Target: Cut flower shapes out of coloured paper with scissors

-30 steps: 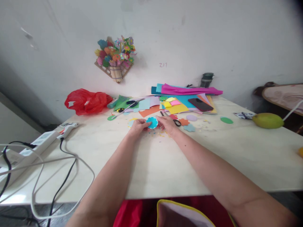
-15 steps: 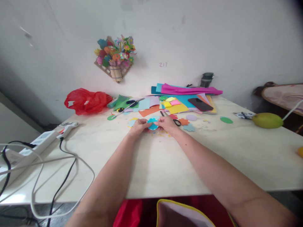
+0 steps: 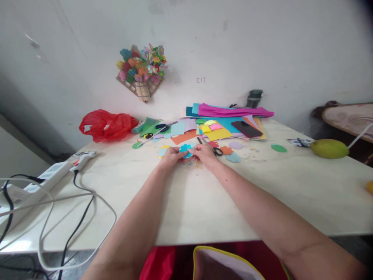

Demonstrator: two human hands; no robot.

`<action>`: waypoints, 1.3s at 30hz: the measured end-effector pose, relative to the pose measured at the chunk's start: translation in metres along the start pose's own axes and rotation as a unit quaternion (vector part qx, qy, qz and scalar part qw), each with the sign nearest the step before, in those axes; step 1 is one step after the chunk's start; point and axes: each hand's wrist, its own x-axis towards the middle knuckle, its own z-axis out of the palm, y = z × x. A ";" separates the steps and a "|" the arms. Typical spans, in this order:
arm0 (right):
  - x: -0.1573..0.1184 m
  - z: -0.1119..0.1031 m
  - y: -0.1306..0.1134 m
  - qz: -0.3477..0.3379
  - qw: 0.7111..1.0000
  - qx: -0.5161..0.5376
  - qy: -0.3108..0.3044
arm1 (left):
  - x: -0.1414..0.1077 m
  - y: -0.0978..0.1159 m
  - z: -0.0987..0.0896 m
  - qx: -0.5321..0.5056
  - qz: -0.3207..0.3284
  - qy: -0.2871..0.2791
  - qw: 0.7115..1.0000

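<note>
Between my two hands, just above the tabletop, is a blue flower-shaped paper cutout [image 3: 185, 149] with a scalloped edge and a paler layer against it. My left hand [image 3: 171, 157] pinches its left side between thumb and fingers. On the right side my right hand [image 3: 204, 154] pinches it the same way. Small paper scraps [image 3: 195, 166] lie below the hands. Close to my right hand are scissors [image 3: 217, 151], partly hidden by it, an orange paper flower [image 3: 226, 150] and a light blue paper flower [image 3: 233, 157]. A pale blue and yellow cutout [image 3: 162, 152] lies left of my left hand.
Coloured sheets [image 3: 220, 134], a phone [image 3: 246, 128] and more scissors [image 3: 166, 126] lie at the back. A red plastic bag [image 3: 109, 125] sits back left. Power strips [image 3: 55, 175] with cables occupy the left edge. A yellow-green mango-like object [image 3: 329, 149] is at right.
The blue flower cutout has shifted slightly left between my fingers, and the paler layer shows more at its right. My right hand has moved slightly left.
</note>
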 end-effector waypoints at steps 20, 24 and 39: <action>-0.001 0.002 -0.002 -0.036 0.999 -0.007 -0.030 | -0.002 0.002 0.003 -0.026 0.009 -0.029 0.999; 0.000 -0.006 -0.006 -0.056 0.993 -0.102 -0.027 | -0.002 0.003 0.003 -0.013 0.024 0.007 1.000; 0.001 -0.039 -0.020 -0.030 0.750 -0.658 0.056 | -0.001 0.005 -0.001 -0.050 0.008 0.121 0.991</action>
